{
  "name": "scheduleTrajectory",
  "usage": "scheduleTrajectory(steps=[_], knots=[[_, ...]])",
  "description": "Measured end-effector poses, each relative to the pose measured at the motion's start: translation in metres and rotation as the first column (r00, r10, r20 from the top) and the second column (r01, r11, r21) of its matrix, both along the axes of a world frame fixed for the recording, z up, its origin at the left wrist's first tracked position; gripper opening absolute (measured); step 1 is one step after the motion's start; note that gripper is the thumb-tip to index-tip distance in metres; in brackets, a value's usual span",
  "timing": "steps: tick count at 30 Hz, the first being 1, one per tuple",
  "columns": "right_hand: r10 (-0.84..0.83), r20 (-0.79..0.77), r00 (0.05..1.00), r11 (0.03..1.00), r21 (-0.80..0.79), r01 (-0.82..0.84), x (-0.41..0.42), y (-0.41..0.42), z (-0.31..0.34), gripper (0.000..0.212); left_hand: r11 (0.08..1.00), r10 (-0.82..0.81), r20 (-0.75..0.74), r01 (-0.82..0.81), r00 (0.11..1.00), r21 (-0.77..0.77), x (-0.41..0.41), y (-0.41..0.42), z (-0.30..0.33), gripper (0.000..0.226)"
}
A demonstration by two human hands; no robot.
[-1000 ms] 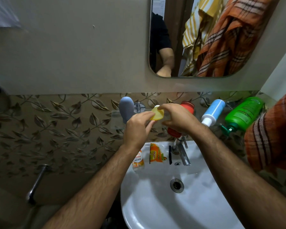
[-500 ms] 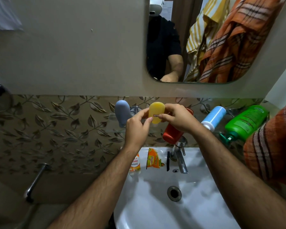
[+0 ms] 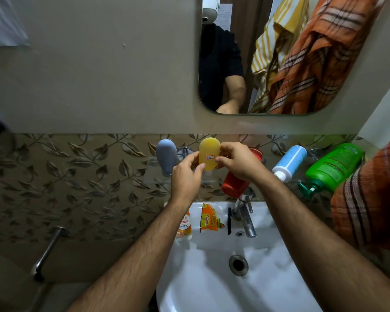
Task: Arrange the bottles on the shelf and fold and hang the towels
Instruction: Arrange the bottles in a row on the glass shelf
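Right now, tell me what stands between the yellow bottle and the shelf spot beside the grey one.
Nothing visible. Both hands, left hand and right hand, hold the yellow bottle over the glass shelf, between the grey bottle and the red bottle. The spot under it is hidden.

both hands raised over the white sink [image 3: 212,289], wall ahead at 12 o'clock. left hand [image 3: 185,174] and right hand [image 3: 239,163] pinch a yellow bottle [image 3: 209,152] between them, upright, small white label facing the camera. grey bottle [image 3: 167,156] just beside it at 9 o'clock, on a clear shelf [image 3: 153,164]. red bottle [image 3: 236,185] partly hidden behind the right hand, tilted. at 3 o'clock: blue bottle [image 3: 289,162] with white cap, then green pump bottle [image 3: 333,167], both leaning. orange checked towel [image 3: 369,194] at the right edge. steel tap [image 3: 245,217] and two sachets [image 3: 208,220] on the sink rim. mirror [image 3: 291,55] above reflects hanging towels.
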State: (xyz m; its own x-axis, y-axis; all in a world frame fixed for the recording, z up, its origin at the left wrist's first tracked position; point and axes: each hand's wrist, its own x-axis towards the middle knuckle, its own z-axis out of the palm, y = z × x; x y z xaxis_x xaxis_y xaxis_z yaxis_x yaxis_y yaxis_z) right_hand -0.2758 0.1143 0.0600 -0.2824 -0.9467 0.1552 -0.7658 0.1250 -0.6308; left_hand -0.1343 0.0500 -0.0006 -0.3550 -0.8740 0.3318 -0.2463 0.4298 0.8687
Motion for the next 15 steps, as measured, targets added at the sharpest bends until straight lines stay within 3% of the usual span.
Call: scheduleTrajectory(steps=[9,15], knots=[[-0.024,-0.026,0.999,1.0,0.001,0.024,0.004,0.003,-0.002,0.027,1.0,0.003,-0.001,-0.003,1.0,-0.01,0.001,0.0,-0.003,0.042],[-0.126,-0.04,0.991,0.986,-0.113,0.12,0.0,0.018,0.001,0.037,0.987,0.085,-0.181,-0.108,0.98,-0.119,0.01,0.017,-0.015,0.028]])
